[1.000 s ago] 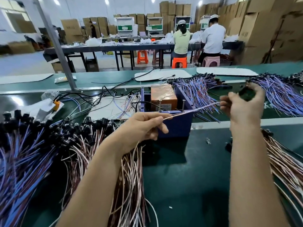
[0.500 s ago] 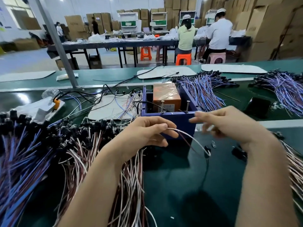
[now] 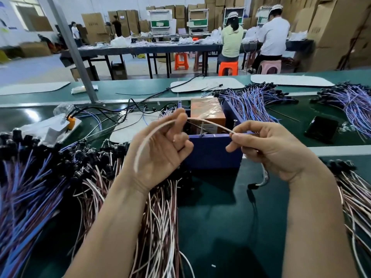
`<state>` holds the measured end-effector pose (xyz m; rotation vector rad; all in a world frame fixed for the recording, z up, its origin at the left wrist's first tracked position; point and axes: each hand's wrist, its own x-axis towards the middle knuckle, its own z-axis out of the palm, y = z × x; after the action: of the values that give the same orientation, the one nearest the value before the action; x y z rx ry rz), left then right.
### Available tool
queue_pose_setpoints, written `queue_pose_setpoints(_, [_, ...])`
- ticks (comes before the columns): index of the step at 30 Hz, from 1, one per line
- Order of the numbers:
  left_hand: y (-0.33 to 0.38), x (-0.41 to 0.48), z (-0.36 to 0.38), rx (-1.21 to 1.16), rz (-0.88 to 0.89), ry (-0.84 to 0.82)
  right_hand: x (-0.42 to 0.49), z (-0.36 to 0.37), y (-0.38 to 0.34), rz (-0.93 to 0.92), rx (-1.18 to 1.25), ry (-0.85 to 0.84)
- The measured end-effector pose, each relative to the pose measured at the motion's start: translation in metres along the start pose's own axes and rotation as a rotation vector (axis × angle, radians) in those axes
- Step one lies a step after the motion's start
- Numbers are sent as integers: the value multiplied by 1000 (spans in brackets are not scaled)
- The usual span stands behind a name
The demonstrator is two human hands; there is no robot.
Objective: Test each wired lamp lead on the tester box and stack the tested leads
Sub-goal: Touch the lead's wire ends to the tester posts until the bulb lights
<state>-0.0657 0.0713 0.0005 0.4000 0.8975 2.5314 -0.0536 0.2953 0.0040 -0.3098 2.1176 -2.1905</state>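
Both hands hold one white lamp lead [image 3: 208, 122] in front of the blue tester box [image 3: 212, 151]. My left hand [image 3: 160, 151] is palm up with its fingers curled around the wire, whose free end curves down across the palm. My right hand [image 3: 275, 147] pinches the same wire between thumb and forefinger. The lead's black lamp holder [image 3: 253, 186] hangs below my right hand. Two metal pins stand on the box's front rim, just behind the wire. An orange block [image 3: 206, 111] sits inside the box.
A large heap of red-white leads [image 3: 160, 217] lies under my left arm, with blue-purple leads [image 3: 24, 197] at far left. More red-white leads [image 3: 353, 197] lie on the right. Blue leads [image 3: 253, 103] and a black phone [image 3: 321, 128] lie behind. Two people sit at a far table.
My left hand has turned palm up and risen. The right hand has moved closer and taken the wire, which now spans between both hands in front of the box.
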Motion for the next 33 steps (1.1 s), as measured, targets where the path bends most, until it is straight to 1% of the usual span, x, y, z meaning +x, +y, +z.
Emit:
queue_pose_setpoints(2, [1, 0, -1, -94, 86, 21, 2, -4, 4, -22, 60, 39])
queue_pose_setpoints(6, [0, 4, -3, -111, 240, 225, 3, -9, 9, -16, 92, 91])
queue_pose_setpoints(10, [2, 7, -7, -158, 335, 387, 4, -11, 11, -9, 97, 128])
queue_pose_setpoints(13, [2, 9, -9, -134, 371, 473, 4, -9, 12, -25, 32, 140])
queue_pose_setpoints(17, [2, 10, -13, -110, 389, 564, 5, -9, 11, -89, -17, 162])
queue_pose_setpoints(19, [3, 10, -14, -136, 398, 606, 5, -9, 10, -124, -35, 152])
queue_pose_setpoints(21, [3, 11, -15, -166, 427, 605, 5, -9, 11, -135, -57, 147])
queue_pose_setpoints(24, [4, 13, -15, -149, 490, 587, 4, -10, 11, -138, -77, 160])
queue_pose_setpoints(26, [2, 13, -17, -77, 509, 585, 4, -12, 12, -145, -82, 185])
queue_pose_setpoints(27, [0, 13, -17, -1, 512, 592, 4, -12, 12, -139, -82, 194])
queue_pose_setpoints(31, [-11, 12, -21, 451, 500, 623, 3, -15, 13, -77, -43, 230])
queue_pose_setpoints(33, [-17, 13, -23, 631, 453, 619, 3, -17, 13, -55, -14, 279])
